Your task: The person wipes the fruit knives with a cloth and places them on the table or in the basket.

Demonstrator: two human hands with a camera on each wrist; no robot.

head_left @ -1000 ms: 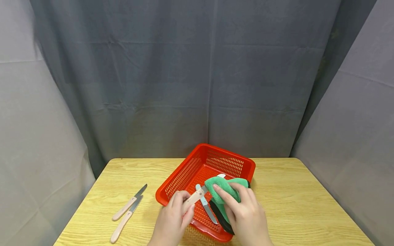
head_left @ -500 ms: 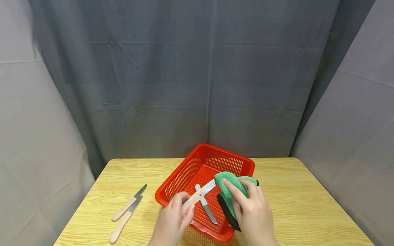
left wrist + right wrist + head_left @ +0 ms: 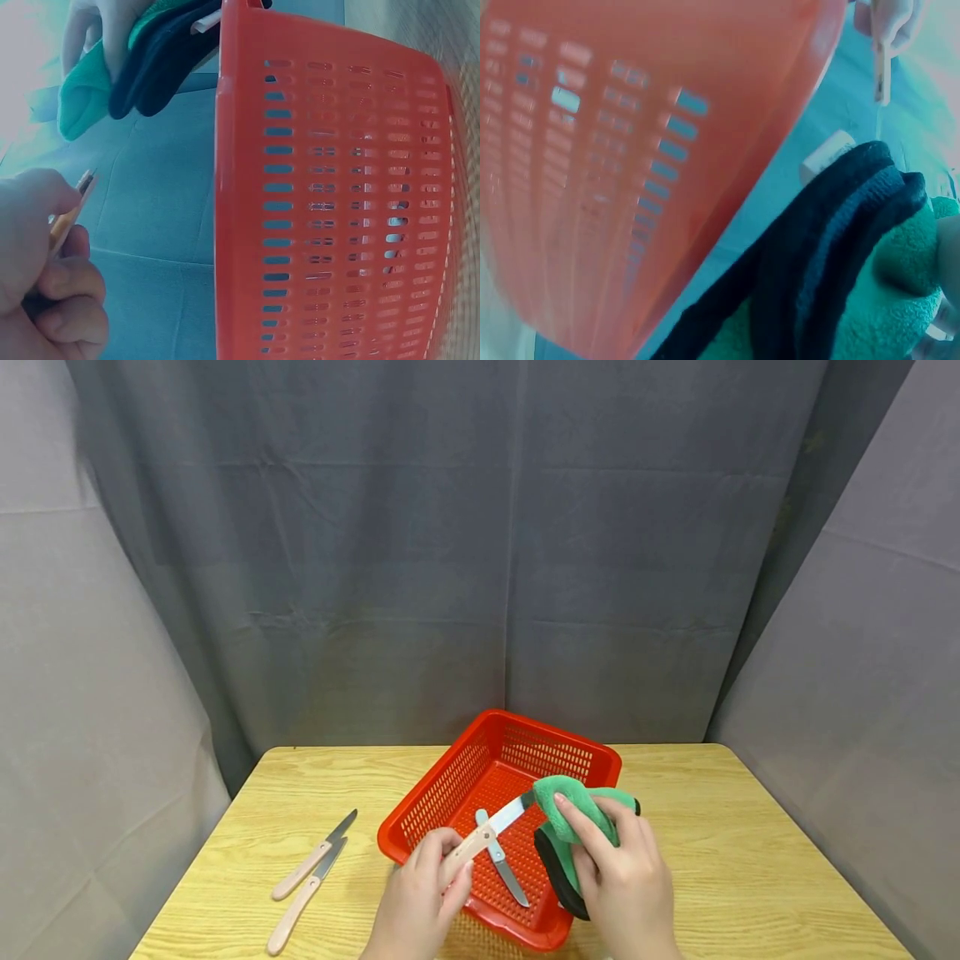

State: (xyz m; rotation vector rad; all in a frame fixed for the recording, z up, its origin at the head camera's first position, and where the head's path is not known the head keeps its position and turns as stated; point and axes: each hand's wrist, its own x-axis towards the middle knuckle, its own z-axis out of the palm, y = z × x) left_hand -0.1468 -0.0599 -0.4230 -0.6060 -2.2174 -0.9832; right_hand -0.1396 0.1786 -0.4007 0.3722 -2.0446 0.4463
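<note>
My left hand grips the pale beige handle of a knife, its blade pointing up and right above the red basket. Folded over the blade's tip is a green cloth with black edging, pinched by my right hand; the rest of the blade shows bare. In the left wrist view, the fingers curl round the knife handle. The right wrist view has the cloth close up, a white tag sticking out by its black edge.
Inside the red plastic basket lies a knife with a light blue handle. Two more beige-handled knives rest side by side on the wooden table at left. Grey curtains hang behind and at both sides.
My right hand has slid the cloth up and right along the blade, from near the handle to the tip, baring the blade. The left hand and knife have stayed nearly still.
</note>
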